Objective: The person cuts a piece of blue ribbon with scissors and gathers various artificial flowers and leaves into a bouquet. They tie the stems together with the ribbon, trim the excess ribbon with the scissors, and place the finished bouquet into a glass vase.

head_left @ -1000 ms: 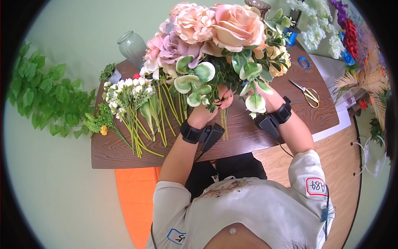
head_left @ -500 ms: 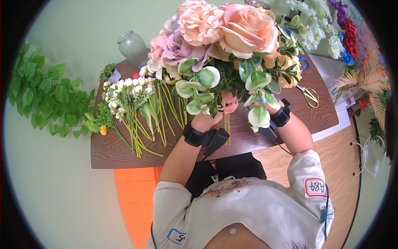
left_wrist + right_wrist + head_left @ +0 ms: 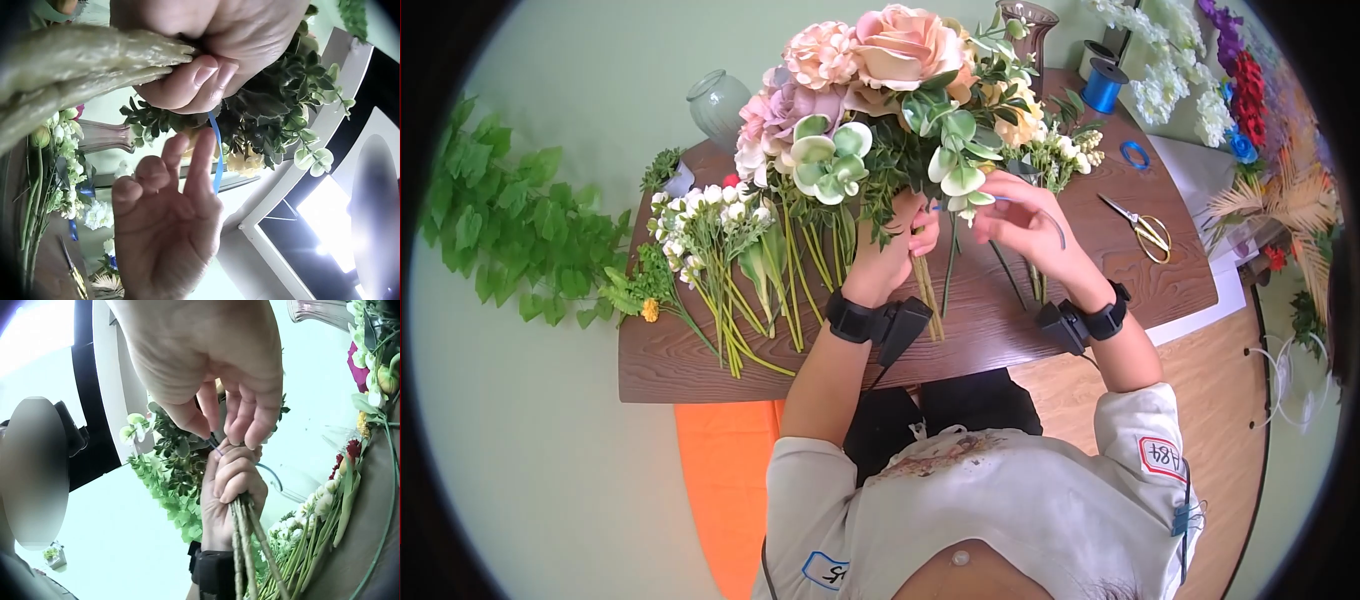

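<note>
My left hand grips a large bouquet of pink, lilac and cream flowers with green leaves. Its bundled stems come out below that fist, pointing toward the table's front. A thin blue ribbon runs from beneath the left fingers to my right hand, which pinches it between thumb and fingertips just to the right of the stems. Seen from the right wrist, the right fingertips hang close over the left hand. Leaves hide part of the left fingers in the head view.
White flower sprigs and green stems lie on the table's left. On the right are gold-handled scissors, a blue ribbon roll and a blue spool. A glass vase and a brown vase stand behind.
The bouquet has swung left and away from the head camera. My right hand has come out from behind the leaves with the ribbon, uncovering the spool and the white sprigs at right.
</note>
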Available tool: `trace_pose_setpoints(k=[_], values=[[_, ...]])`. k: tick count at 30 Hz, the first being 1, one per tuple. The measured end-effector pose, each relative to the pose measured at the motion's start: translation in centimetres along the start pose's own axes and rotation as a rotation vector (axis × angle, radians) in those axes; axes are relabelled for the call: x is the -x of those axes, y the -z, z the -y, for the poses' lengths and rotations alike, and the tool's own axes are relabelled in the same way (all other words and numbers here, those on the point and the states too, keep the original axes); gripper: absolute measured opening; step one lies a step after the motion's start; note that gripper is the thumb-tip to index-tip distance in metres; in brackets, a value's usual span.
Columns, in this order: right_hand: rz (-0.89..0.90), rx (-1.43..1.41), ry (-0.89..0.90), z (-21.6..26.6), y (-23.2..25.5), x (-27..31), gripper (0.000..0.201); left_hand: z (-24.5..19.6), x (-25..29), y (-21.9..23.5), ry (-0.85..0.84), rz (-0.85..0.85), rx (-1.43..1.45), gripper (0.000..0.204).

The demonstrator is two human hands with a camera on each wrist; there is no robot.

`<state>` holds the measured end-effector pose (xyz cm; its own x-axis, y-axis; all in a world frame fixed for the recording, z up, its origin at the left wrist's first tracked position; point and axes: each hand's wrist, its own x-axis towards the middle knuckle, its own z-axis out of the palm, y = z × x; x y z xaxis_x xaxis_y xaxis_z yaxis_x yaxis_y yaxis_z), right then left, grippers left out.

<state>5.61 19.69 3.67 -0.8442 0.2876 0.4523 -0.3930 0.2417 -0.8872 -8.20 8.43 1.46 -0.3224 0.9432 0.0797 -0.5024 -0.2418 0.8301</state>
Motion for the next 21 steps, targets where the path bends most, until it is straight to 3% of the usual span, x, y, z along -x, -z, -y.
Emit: trace_pose_setpoints(k=[3,8,10,12,14,16,18,21], values=[[0.009,0.108,0.03,1.6,-0.4,0.5,0.025,0.2,-0.1,-0.1,0.017,-0.025,0.001,0.019],[-0.068,0.051,0.002,0.9,-0.7,0.0,0.016,0.5,-0.1,-0.7,0.028,-0.013,0.022,0.02],[-0.085,0.387,0.295,0.7,-1.0,-0.3,0.014,0.5,-0.1,-0.8,0.023,-0.025,0.017,0.02],[-0.093,0.299,0.246,0.6,-1.5,-0.2,0.014,0.5,0.0,-0.9,0.02,-0.037,0.013,0.021],[-0.059,0.145,0.213,0.5,-2.0,-0.2,0.014,0.6,-0.1,-1.2,-0.095,-0.046,-0.015,0.018],[-0.076,0.219,0.255,0.8,-2.3,-0.3,0.014,0.9,-0.6,-0.6,-0.228,-0.018,-0.057,0.017],[-0.094,0.445,0.364,0.7,-2.0,-0.3,0.014,1.0,-0.7,0.1,-0.205,-0.041,-0.148,0.02],[-0.131,0.485,0.339,0.6,-2.1,-0.1,0.014,1.5,-0.8,0.3,-0.197,-0.096,-0.229,0.024]])
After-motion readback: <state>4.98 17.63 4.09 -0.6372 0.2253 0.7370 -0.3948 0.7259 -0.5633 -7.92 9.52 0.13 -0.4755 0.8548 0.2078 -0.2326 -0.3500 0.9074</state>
